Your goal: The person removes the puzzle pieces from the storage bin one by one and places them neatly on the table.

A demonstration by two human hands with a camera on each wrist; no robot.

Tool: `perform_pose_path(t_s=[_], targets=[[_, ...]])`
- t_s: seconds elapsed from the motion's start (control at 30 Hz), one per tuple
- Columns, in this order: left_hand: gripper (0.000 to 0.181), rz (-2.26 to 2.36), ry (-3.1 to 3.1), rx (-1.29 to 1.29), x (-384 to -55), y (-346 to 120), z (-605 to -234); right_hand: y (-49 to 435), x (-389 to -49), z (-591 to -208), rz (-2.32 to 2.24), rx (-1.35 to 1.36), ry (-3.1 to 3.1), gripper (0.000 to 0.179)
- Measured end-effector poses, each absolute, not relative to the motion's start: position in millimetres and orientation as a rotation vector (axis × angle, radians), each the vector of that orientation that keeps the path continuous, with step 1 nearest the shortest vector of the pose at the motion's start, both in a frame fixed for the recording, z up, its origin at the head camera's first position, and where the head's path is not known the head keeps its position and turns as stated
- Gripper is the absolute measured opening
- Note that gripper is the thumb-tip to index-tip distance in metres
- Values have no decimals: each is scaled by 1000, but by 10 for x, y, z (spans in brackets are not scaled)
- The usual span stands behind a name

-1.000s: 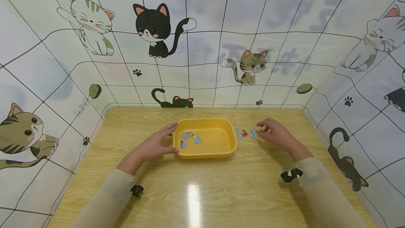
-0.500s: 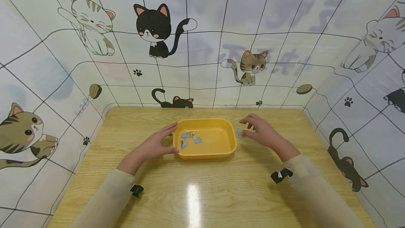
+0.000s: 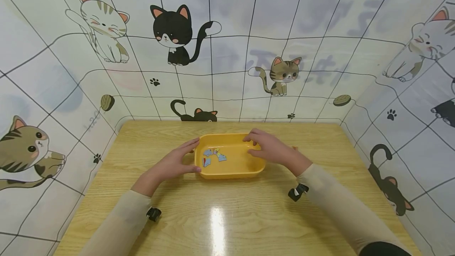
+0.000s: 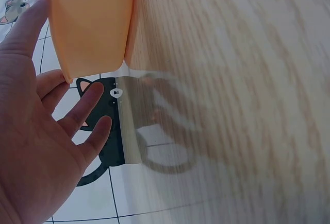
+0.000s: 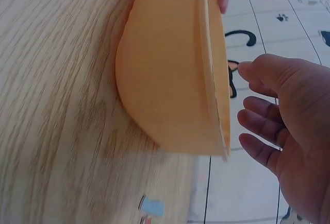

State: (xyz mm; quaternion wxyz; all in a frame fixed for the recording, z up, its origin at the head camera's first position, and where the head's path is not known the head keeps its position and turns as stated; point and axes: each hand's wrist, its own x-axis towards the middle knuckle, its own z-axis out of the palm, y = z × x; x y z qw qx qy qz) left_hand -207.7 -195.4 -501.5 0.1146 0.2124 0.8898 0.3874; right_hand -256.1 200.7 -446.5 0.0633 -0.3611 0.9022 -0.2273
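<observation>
A yellow plastic tray stands on the wooden table. My left hand rests at its left end, thumb at the near corner and fingertips by the far corner. In the left wrist view, those fingers are spread and fairly straight. Over the tray's right end hovers my right hand, fingers bent, with a gap between thumb and index finger. Nothing shows in its grasp in the right wrist view. Several small light-blue printed pieces, like jigsaw pieces, lie at the left of the tray's floor.
A small orange piece lies on the table, partly behind my right wrist. In the right wrist view a light-blue piece sits on the table beyond the tray. A cat-patterned cloth encloses the table's back and sides.
My right hand has moved left from beside the table pieces to above the tray's right end, covering most of those pieces from the head view. The left hand and tray have stayed put.
</observation>
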Motion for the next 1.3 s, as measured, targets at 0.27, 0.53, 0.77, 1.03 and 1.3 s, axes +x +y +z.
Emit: perform_pose_path(t_s=[0.27, 0.53, 0.77, 1.03, 1.3], targets=[[104, 1130, 2616, 638, -2068, -1962, -5002, 1615, -2640, -4477, -610, -1176, 2639, 39], [102, 1137, 2613, 647, -2067, -1969, -4998, 1252, -2657, -4492, -481, -1250, 2548, 44], [102, 1149, 2601, 649, -2079, -1983, -5001, 960, -2675, -4573, -314, -1347, 2500, 47], [104, 1160, 2586, 684, -2088, -1978, -5003, 774, -2674, -4600, -282, -1382, 2450, 56], [104, 1152, 2592, 698, -2087, -1989, -5010, 663, -2759, -4720, -326, -1399, 2423, 51]])
